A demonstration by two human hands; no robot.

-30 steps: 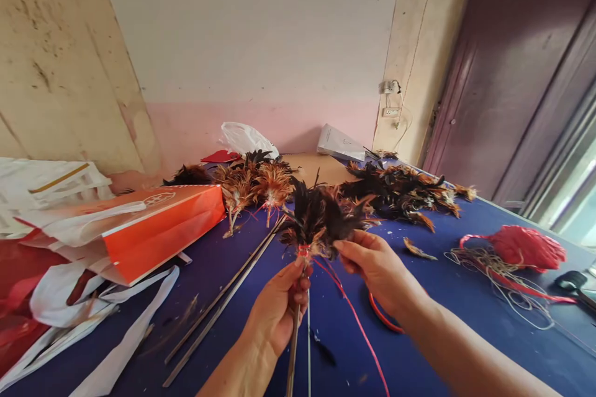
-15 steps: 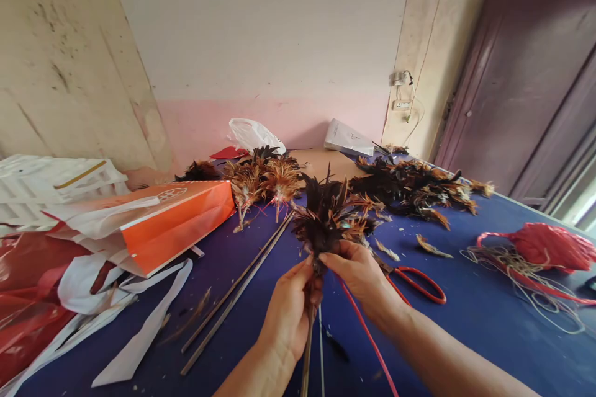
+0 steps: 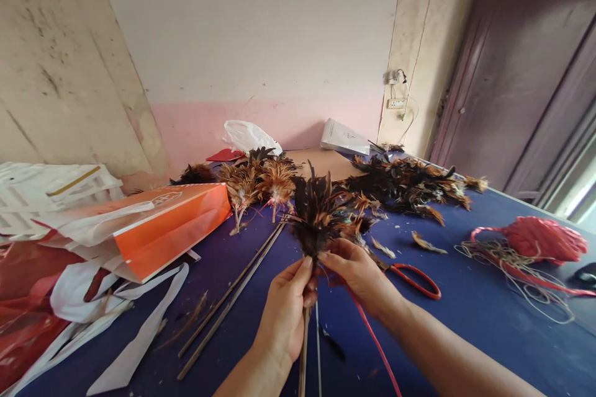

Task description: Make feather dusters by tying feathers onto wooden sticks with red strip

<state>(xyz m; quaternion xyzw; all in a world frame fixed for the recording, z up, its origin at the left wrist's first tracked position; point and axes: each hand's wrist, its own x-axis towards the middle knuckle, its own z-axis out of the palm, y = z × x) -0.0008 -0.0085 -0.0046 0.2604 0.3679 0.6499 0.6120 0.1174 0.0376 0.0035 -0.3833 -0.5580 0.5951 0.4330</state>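
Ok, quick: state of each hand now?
Left hand: closed around the thin brown stick.
Right hand: closed, pinching at the black-and-brown feather bunch's base.

The right hand's grip (image 3: 358, 274) has moved away from the counter's (image 3: 465, 301) right edge onto the base of the black-and-brown feather bundle (image 3: 315, 214); feathers now cover its red binding, and more of the red-handled scissors (image 3: 436, 287) shows.

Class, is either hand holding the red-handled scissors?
No, the scissors lie on the table, while the left hand grips the stick and the right hand pinches the feathers near their base.
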